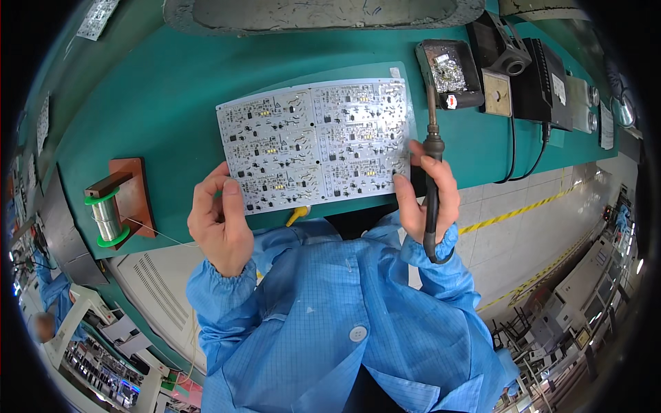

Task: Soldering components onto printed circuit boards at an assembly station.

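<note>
A white circuit board panel (313,148), crowded with small components in repeating blocks, is held tilted above the green mat. My left hand (224,224) grips its lower left corner, thumb on top. At the lower right edge, my right hand (416,217) pinches the panel with the thumb and also holds a soldering iron (432,196). The iron's metal tip points away from me, toward a black tray. From a spool of solder wire (107,219) at the left, a thin strand runs to near my left hand; its end is hidden.
The black tray (470,98) holds metallic scraps. Beside it are a sponge holder (497,93) and a black box (540,86) with cables. The spool sits on a brown stand (140,193). A small yellow piece (297,216) shows at the near table edge. A grey ledge (323,17) crosses the back.
</note>
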{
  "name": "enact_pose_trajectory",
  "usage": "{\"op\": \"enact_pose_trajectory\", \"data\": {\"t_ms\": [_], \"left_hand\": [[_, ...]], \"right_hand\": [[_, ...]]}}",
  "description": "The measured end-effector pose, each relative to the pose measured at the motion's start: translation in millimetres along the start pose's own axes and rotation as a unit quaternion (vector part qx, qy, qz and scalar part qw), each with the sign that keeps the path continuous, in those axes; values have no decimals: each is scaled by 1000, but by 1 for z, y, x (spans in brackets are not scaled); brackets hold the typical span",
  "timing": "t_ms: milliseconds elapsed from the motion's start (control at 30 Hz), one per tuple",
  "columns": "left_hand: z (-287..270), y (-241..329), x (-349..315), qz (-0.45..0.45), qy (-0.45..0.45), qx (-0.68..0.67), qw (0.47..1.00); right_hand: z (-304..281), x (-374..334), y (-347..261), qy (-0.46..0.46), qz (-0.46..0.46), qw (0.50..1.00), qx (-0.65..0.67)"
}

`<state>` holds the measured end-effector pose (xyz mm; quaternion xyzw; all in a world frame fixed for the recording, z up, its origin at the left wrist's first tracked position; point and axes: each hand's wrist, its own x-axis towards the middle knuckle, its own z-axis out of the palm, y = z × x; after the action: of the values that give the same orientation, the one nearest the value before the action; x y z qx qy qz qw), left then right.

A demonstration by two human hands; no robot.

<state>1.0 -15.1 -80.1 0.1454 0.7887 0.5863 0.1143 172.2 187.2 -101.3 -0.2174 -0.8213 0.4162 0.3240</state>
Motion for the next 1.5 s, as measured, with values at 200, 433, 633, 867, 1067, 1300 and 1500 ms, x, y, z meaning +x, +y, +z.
{"op": "enact_pose_trajectory", "data": {"t_ms": [200,433,633,867,1067,1300,1500], "left_hand": [[-4,45,-5,126,-55,125,983],[36,57,-27,250,-261,50,931],[34,51,-21,265,-233,55,934],[-3,34,1,120,-45,125,984],[-15,-2,16,55,84,72,992],[-19,-14,15,11,76,49,996],[-18,-22,15,19,62,60,996]], "right_hand": [[-9,-2,-16,-5,-55,994,90],[17,-8,-55,-63,-5,954,294],[6,-7,-41,-24,20,974,224],[-37,17,24,105,-90,987,-84],[-39,21,34,87,-28,993,-75],[-40,19,35,70,-26,993,-89],[-38,23,32,82,-28,988,-125]]}}
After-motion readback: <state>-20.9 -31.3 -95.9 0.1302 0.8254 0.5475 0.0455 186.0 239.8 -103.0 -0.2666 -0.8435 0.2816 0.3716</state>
